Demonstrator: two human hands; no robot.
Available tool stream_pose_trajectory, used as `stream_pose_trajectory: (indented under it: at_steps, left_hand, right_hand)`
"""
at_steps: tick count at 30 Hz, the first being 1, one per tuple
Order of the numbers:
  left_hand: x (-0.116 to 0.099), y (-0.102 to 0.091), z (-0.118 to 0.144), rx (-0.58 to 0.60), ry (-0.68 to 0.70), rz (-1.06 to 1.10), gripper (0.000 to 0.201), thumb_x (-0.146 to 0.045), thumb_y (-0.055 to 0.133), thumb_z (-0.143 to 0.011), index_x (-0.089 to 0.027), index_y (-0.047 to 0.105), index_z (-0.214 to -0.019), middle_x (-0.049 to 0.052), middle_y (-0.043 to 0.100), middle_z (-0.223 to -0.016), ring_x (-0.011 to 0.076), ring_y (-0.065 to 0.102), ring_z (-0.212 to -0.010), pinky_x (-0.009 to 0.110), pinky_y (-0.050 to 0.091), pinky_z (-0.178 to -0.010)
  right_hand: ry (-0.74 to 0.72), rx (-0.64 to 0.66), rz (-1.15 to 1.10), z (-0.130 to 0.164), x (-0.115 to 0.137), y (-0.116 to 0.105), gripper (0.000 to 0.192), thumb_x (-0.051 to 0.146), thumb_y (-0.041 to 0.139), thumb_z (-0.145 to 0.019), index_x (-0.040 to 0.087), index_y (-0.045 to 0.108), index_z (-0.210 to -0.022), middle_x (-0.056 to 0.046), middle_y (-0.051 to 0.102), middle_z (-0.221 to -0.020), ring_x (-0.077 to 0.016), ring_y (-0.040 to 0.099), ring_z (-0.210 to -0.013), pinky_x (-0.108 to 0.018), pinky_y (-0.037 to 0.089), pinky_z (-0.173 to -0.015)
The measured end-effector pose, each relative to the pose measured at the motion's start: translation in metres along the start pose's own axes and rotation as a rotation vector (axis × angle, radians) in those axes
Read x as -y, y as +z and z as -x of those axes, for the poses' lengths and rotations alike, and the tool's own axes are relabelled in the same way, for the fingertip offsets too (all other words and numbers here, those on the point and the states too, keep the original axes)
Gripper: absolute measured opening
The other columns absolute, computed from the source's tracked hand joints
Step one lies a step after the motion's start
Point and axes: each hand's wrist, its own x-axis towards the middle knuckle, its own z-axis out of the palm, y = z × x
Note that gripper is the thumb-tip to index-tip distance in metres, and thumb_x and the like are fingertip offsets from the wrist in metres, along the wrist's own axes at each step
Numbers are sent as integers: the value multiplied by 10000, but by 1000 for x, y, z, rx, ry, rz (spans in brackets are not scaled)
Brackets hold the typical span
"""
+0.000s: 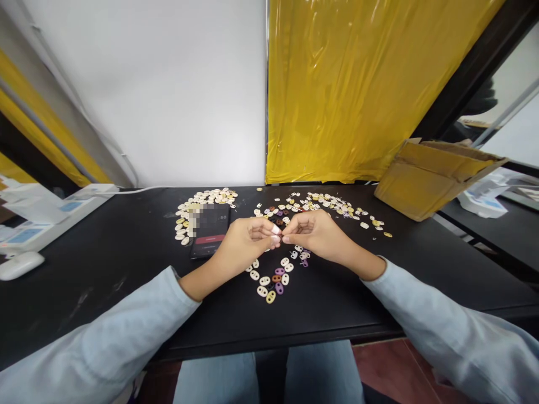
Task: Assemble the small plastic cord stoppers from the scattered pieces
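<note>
My left hand [251, 238] and my right hand [314, 234] meet above the middle of the black table, thumb and forefinger of each pinched together. The fingertips nearly touch, and whatever sits between them is too small to make out. Below them lie oval two-hole pieces like buttons or beads: a yellow one [270, 296], a brown one [276, 278], purple ones [279, 288] and several cream ones [265, 280]. Small pieces with thin stems [304, 256] lie under my right hand. More pieces behind the hands are partly hidden.
A phone [209, 233] lies left of my hands, beside a heap of cream oval pieces [210, 196]. Loose pieces [328, 201] spread along the back right, near a cardboard box [432, 177]. On the left are a white power strip [90, 196] and a white mouse [21, 265].
</note>
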Motion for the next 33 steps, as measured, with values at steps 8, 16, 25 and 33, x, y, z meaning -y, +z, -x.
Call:
stream_pose_trajectory:
  at_steps: [8, 16, 25, 33]
  left_hand:
    - [1, 2, -1, -8, 10, -33, 125, -183, 738, -750, -133, 676, -847, 31, 724, -761, 160, 717, -718, 306, 601, -745]
    - [-26, -29, 0, 107, 57, -427, 166, -250, 715, -773, -144, 702, -901, 48, 743, -842, 145, 676, -698, 246, 551, -646]
    - [-27, -45, 7, 413, 83, -722, 71, -199, 711, -755, -193, 742, -819, -4, 730, -743, 130, 628, -627, 219, 417, -564]
    - [-22, -34, 9, 452, 171, -794, 53, -198, 656, -833, -197, 709, -831, -12, 696, -795, 137, 592, -687, 243, 405, -651]
  right_hand:
    - [-33, 18, 22, -1, -2, 1, 81, 191, 769, -694, 156, 706, -729, -39, 747, -736, -143, 680, -665, -267, 529, -638]
    - [-7, -13, 298, -6, -9, -7, 50, 119, 701, -732, 161, 718, -754, -38, 745, -725, -152, 691, -665, -270, 552, -653]
    - [-104, 15, 549, -5, -11, -15, 104, 184, 646, -814, 185, 748, -798, -5, 707, -661, -115, 606, -553, -228, 437, -530]
    - [-63, 258, 589, 5, 0, -21, 134, 205, 766, -718, 189, 773, -850, 11, 663, -650, -117, 588, -555, -219, 406, -516]
